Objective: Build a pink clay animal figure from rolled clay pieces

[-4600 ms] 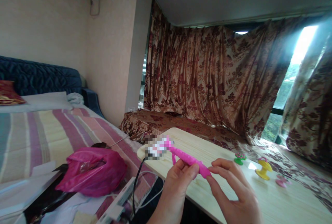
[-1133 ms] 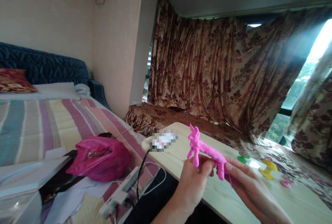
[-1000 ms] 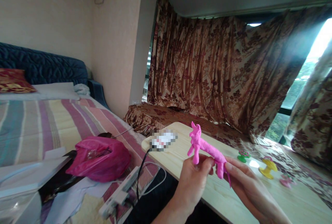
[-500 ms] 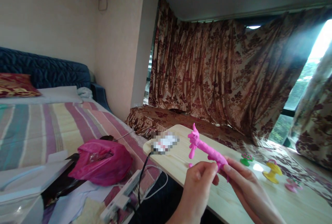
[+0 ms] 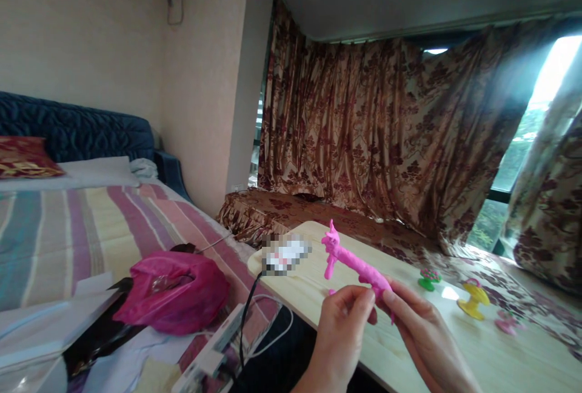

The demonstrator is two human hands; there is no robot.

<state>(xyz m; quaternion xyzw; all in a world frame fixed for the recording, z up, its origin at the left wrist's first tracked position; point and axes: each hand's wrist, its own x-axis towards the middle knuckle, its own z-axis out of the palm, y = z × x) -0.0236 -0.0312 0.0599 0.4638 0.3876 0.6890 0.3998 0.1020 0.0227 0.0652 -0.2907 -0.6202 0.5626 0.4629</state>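
Note:
A long pink clay animal figure (image 5: 357,264) is held above the table, its pointed head end up and to the left. Short legs hang below its body. My right hand (image 5: 421,323) grips the rear end between thumb and fingers. Beside it, my left hand (image 5: 341,329) is closed, thumb and fingertips pinched at the underside of that same end; whatever lies right between them is hidden. A small pink bit lies on the table just past my left hand.
On the pale wooden table (image 5: 313,314) stand a green figure (image 5: 428,279), a yellow figure (image 5: 473,300) and a small pink figure (image 5: 508,322). A blurred-out phone-like object (image 5: 286,255) has a black cable. A pink bag (image 5: 177,293) and power strip (image 5: 211,353) lie on the bed.
The view has shifted slightly, so everything sits a little further left. Both hands keep their hold on the pink clay figure, which looks the same.

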